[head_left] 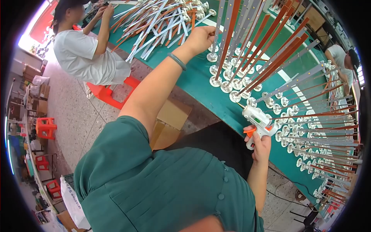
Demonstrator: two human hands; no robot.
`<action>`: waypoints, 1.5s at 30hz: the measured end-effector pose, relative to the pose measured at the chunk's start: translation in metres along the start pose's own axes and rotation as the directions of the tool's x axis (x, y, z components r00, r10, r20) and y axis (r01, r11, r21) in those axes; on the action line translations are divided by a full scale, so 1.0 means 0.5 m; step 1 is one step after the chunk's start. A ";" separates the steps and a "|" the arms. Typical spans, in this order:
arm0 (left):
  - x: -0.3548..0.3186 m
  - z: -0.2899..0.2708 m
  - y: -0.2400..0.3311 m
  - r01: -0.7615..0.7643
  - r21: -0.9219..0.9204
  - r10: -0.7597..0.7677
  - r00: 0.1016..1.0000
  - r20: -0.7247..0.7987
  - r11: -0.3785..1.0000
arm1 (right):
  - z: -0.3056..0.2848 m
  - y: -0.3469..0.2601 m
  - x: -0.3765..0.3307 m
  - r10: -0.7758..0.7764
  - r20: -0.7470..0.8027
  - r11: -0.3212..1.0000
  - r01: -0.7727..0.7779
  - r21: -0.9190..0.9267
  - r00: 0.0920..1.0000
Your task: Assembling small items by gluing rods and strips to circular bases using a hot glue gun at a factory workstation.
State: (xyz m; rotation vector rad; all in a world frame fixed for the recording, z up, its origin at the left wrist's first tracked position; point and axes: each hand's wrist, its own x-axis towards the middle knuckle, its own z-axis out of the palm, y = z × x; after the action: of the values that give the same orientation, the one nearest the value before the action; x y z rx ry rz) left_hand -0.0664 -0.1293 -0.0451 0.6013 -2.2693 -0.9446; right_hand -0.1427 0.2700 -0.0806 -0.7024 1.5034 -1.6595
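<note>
The green desk (205,95) carries a crowd of upright grey and brown strips (228,34); standing so near one another, several could topple together if a forearm brushed them. The left hand (200,40) reaches among them, its fingers narrowed on what seems a grey strip (219,15), which might tilt if pulled sideways. The right hand (262,146) wraps its fingers around the glue gun (253,115), over the desk's near edge: white-bodied, with an orange trigger (250,132). Smaller are the round, glossy white bases (226,87) under the strips. Smallest, the gun's thin nozzle (241,105) points at the nearest bases, so a slip of the wrist could smear glue there.
</note>
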 end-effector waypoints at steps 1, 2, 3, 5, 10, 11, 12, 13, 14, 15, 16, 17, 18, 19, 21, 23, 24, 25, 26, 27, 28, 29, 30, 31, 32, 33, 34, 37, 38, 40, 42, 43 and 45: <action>0.001 -0.002 -0.002 -0.015 -0.032 0.016 1.000 0.017 0.999 | -0.001 -0.001 0.000 -0.002 0.005 1.000 0.002 0.001 1.000; 0.001 -0.009 -0.004 -0.014 -0.028 0.015 1.000 0.013 1.000 | -0.002 -0.002 0.002 -0.005 0.007 1.000 0.005 0.001 1.000; -0.002 -0.020 -0.008 -0.022 -0.012 0.023 0.999 0.029 1.000 | -0.002 -0.003 0.003 -0.007 0.011 1.000 0.007 0.001 1.000; -0.007 -0.057 -0.016 -0.082 0.023 0.082 0.997 -0.007 0.996 | -0.004 -0.002 0.001 -0.004 0.002 1.000 0.004 0.014 1.000; -0.008 -0.178 -0.120 0.035 0.529 0.212 0.893 -0.398 0.848 | -0.005 -0.003 0.003 -0.004 0.011 0.999 0.004 0.037 1.000; -0.010 -0.188 -0.139 0.111 0.662 0.149 0.934 -0.324 0.741 | -0.005 -0.002 0.004 -0.012 0.016 0.999 0.011 0.044 1.000; -0.011 -0.198 -0.158 0.165 0.778 0.071 0.963 -0.260 0.606 | -0.004 -0.001 0.005 -0.020 0.021 0.999 0.019 0.051 1.000; -0.011 -0.202 -0.155 0.158 0.779 0.075 0.964 -0.254 0.607 | -0.005 0.000 0.004 -0.022 0.014 0.998 0.021 0.053 1.000; -0.010 -0.206 -0.152 0.151 0.788 -0.020 0.985 -0.174 0.597 | -0.005 0.001 0.004 -0.014 0.010 0.998 0.013 0.059 1.000; -0.010 -0.212 -0.148 0.144 0.797 -0.116 0.989 -0.093 0.586 | -0.005 0.001 0.005 -0.006 0.006 0.998 0.006 0.064 1.000; -0.008 -0.220 -0.139 0.097 0.778 -0.094 0.994 -0.050 0.620 | -0.008 0.003 0.003 -0.005 -0.006 0.998 0.005 0.066 1.000; -0.003 -0.237 -0.145 0.074 0.733 -0.098 0.995 -0.010 0.676 | -0.011 0.004 0.004 0.001 0.013 0.999 -0.001 0.051 1.000; 0.007 -0.255 -0.153 0.053 0.683 -0.099 0.995 0.028 0.728 | -0.013 0.005 0.003 0.007 0.034 0.999 -0.008 0.037 0.999; 0.016 -0.266 -0.149 0.042 0.550 -0.097 0.993 0.072 0.834 | -0.016 0.009 0.003 -0.004 0.038 0.998 0.002 0.057 0.999; 0.009 -0.273 -0.090 0.120 0.325 -0.169 0.977 0.128 0.938 | -0.017 0.008 0.000 -0.019 0.027 0.998 0.017 0.059 0.999; 0.000 -0.287 -0.089 0.248 -0.088 -0.225 0.949 0.219 0.965 | -0.013 0.008 0.000 -0.034 0.029 0.998 0.032 0.061 0.999; -0.008 -0.299 -0.086 0.249 -0.085 -0.226 0.949 0.218 0.965 | -0.014 0.008 0.001 -0.031 0.034 0.998 0.029 0.057 0.999; -0.016 -0.307 -0.056 0.278 -0.237 -0.230 0.949 0.214 0.931 | -0.016 0.008 -0.001 -0.027 0.030 0.998 0.025 0.055 0.999; -0.029 -0.317 -0.029 0.303 -0.383 -0.238 0.949 0.208 0.873 | -0.016 0.008 -0.003 -0.025 0.029 0.998 0.023 0.058 0.999; -0.039 -0.332 -0.015 0.316 -0.443 -0.240 0.946 0.218 0.839 | -0.016 0.009 -0.003 -0.027 0.036 0.998 0.025 0.056 0.999; -0.047 -0.344 -0.012 0.315 -0.526 -0.205 0.944 0.258 0.790 | -0.017 0.009 -0.004 -0.029 0.035 0.998 0.027 0.052 0.999; -0.064 -0.344 0.000 0.262 -0.603 -0.152 0.962 0.229 0.754 | -0.018 0.011 -0.004 -0.025 0.027 0.998 0.024 0.053 0.999; -0.087 -0.340 0.016 0.209 -0.675 -0.101 0.975 0.195 0.708 | -0.016 0.012 -0.003 -0.039 0.036 0.998 0.037 0.060 0.999; -0.113 -0.341 0.031 0.214 -0.674 -0.103 0.974 0.201 0.707 | -0.015 0.012 -0.004 -0.054 0.049 0.996 0.050 0.068 0.997; -0.136 -0.340 0.043 0.144 -0.558 -0.093 0.989 0.119 0.817 | -0.013 0.013 -0.004 -0.050 0.040 0.997 0.047 0.068 0.998; -0.159 -0.336 0.058 0.078 -0.422 -0.068 0.997 0.038 0.903 | -0.012 0.013 -0.004 -0.060 0.043 0.995 0.056 0.080 0.997; -0.185 -0.328 0.084 0.081 -0.426 -0.068 0.997 0.046 0.901 | -0.010 0.013 -0.004 -0.069 0.047 0.994 0.065 0.091 0.996; -0.255 -0.268 0.152 0.049 -0.161 -0.060 0.996 -0.061 0.986 | -0.010 0.015 -0.006 -0.065 0.052 0.996 0.062 0.067 0.997; -0.273 -0.230 0.159 -0.044 -0.245 0.025 0.997 -0.078 0.968 | -0.009 0.014 -0.005 -0.062 0.065 0.998 0.060 0.033 0.996; -0.295 -0.143 0.187 -0.232 -0.326 0.215 0.973 -0.089 0.916 | -0.003 0.012 -0.007 -0.065 0.081 0.998 0.064 0.018 0.995; -0.304 -0.080 0.219 -0.200 -0.311 0.214 0.977 0.011 0.929 | 0.005 0.005 -0.012 -0.065 0.104 0.998 0.065 0.003 0.992; -0.302 -0.053 0.223 -0.197 -0.291 0.224 0.973 0.061 0.936 | 0.011 0.002 -0.014 -0.060 0.100 0.997 0.065 -0.043 0.993; -0.290 -0.015 0.223 -0.186 -0.235 0.224 0.963 0.149 0.954 | 0.020 0.000 -0.013 -0.055 0.096 0.994 0.064 -0.092 0.994</action>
State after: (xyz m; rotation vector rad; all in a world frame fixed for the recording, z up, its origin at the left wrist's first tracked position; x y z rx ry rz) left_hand 0.0231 0.0263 -0.0090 0.1873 -2.2824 -1.1591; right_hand -0.1308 0.2699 -0.0783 -0.8721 1.5157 -1.5853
